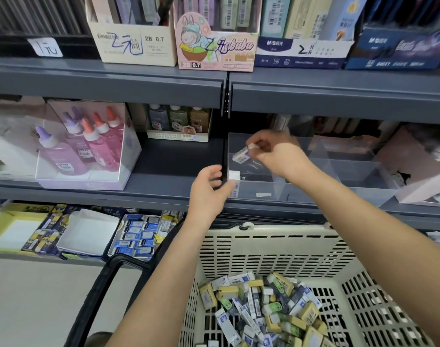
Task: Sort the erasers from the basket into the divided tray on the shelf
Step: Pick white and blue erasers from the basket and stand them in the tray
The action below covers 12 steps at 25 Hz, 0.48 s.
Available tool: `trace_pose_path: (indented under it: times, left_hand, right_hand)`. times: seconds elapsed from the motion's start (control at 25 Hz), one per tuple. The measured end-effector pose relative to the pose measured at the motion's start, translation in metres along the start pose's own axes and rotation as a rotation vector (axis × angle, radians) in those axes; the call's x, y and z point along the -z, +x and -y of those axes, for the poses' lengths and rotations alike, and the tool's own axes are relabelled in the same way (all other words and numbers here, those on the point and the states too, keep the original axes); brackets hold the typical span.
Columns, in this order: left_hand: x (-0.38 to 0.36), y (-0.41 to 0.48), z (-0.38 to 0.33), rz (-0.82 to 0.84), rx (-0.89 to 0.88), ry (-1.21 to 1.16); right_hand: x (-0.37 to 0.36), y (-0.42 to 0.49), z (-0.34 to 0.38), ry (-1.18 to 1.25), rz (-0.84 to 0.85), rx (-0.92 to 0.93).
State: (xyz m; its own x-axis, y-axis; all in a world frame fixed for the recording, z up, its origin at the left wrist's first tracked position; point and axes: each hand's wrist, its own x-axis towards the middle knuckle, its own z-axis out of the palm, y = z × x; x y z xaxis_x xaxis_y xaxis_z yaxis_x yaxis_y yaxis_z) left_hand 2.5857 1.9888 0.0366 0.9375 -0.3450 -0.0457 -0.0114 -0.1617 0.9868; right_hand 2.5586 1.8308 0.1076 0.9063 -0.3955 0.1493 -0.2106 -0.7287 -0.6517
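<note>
Sorting barely begun, I judge: my right hand (276,154) pinches a blue-sleeved white eraser (240,156) over the near-empty clear plastic divided tray (314,194), my left hand (206,189) grips a second white eraser (234,176), and the beige slotted plastic basket (276,236) sits heaped.

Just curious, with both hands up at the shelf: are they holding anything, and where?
The right hand pinches a white eraser by its upper end, over the clear tray. The left hand seems to grip a second eraser at its middle.

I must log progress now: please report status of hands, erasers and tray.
Right hand pinches sleeved eraser above left compartment of clear tray. Left hand holds second eraser at tray's front-left corner. Basket holds many more; nothing in the way.
</note>
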Motion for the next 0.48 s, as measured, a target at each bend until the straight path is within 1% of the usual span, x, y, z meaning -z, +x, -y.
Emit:
trace_pose_path:
  times: [0.04,0.08,0.16,0.24,0.32,0.48]
  left_hand:
    - [-0.003,0.0,0.003,0.036,0.012,0.056]
    - [-0.005,0.0,0.004,0.048,0.01,0.091]
    - [-0.007,0.0,0.006,0.035,-0.011,0.108]
    - [-0.007,0.001,0.008,0.021,-0.03,0.112]
    - [-0.007,0.001,0.009,0.02,-0.052,0.135]
    - [-0.008,0.0,0.008,0.03,-0.07,0.162]
  right_hand:
    - [-0.003,0.0,-0.001,-0.107,0.066,0.027]
    - [-0.008,-0.001,-0.001,-0.15,0.14,0.033]
    - [-0.018,-0.004,0.0,-0.166,0.25,0.037]
    - [-0.023,-0.004,0.0,-0.17,0.286,0.062]
    - [-0.023,-0.005,-0.002,-0.155,0.284,0.076]
    - [-0.023,-0.01,-0.004,-0.211,0.32,0.123]
